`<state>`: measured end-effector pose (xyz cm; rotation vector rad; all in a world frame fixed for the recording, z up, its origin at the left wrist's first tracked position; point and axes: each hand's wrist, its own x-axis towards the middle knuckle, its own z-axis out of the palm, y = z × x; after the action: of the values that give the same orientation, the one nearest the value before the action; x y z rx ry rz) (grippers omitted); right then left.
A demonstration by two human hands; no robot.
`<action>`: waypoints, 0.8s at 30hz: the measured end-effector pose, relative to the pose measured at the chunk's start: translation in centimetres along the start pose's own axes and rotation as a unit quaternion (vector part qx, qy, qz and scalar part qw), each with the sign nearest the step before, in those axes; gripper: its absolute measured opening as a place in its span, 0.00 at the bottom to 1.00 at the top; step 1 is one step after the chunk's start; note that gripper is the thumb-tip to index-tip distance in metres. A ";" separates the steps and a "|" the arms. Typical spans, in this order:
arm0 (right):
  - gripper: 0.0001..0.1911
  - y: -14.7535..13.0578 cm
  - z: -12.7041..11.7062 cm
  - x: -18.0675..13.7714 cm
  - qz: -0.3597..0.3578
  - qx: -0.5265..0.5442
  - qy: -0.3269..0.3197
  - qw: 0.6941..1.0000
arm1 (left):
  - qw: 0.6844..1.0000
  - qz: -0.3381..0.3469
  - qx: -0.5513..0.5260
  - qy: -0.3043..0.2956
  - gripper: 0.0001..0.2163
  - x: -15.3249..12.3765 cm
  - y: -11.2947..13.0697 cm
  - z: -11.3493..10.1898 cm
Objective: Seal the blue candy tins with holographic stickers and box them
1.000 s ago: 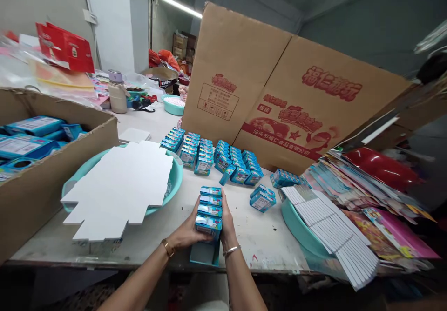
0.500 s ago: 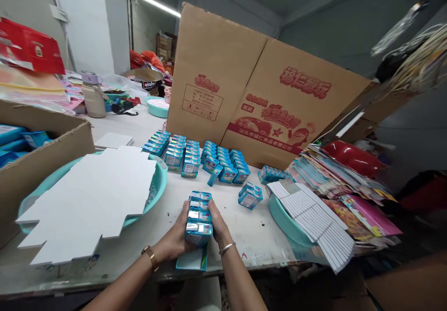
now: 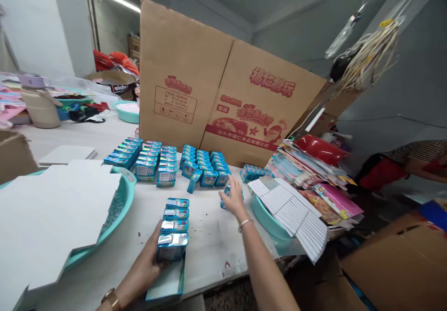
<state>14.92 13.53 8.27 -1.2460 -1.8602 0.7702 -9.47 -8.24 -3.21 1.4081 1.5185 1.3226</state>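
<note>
My left hand (image 3: 148, 260) is closed around the left side of a row of small blue boxes (image 3: 173, 226), at the table's near edge. Under and in front of that row a blue-edged flap (image 3: 164, 280) with a white inside lies open. Farther right, my right hand (image 3: 233, 198) reaches over a small group of blue boxes (image 3: 223, 204) on the table. Its thumb and fingers are apart around them, and it hides most of that group. Beyond both hands, several rows of the same blue boxes (image 3: 166, 166) stand packed side by side, and a single box (image 3: 194, 181) leans in front of them.
A large cardboard sheet (image 3: 185, 45) stands behind the rows. White card (image 3: 59, 213) covers much of a turquoise basin (image 3: 129, 194) on the left. Striped sheets (image 3: 289, 204) rest over another turquoise basin (image 3: 267, 218) at right. A person (image 3: 412, 159) is at the far right.
My right hand has left the row of boxes and moved right and forward to the small group. The left hand stays on the row. The view has turned to the right.
</note>
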 end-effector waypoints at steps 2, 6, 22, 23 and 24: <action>0.46 1.5 -3.0 2.2 0.012 -0.069 -0.022 0.997 | 0.999 -0.010 0.029 0.016 0.44 0.0 -0.4 0.2; 0.38 3.0 -4.3 3.3 0.020 -0.173 -0.090 0.981 | 0.996 -0.030 0.080 0.037 0.41 0.0 0.2 0.6; 0.43 -8.9 0.8 -18.7 -0.198 -0.057 -0.218 0.954 | 0.987 -0.074 -0.123 0.069 0.28 -6.9 2.2 1.7; 0.43 -8.7 2.0 -19.2 -0.211 -0.062 -0.220 0.950 | 0.986 -0.073 -0.135 0.067 0.28 -7.1 2.4 1.7; 0.43 -8.5 3.1 -19.5 -0.216 -0.073 -0.223 0.948 | 0.985 -0.070 -0.145 0.062 0.28 -7.1 2.5 1.6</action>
<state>12.92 -7.90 8.51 -0.7313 -2.4856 0.7153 -5.88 -15.01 -2.34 1.0364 1.4079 1.4957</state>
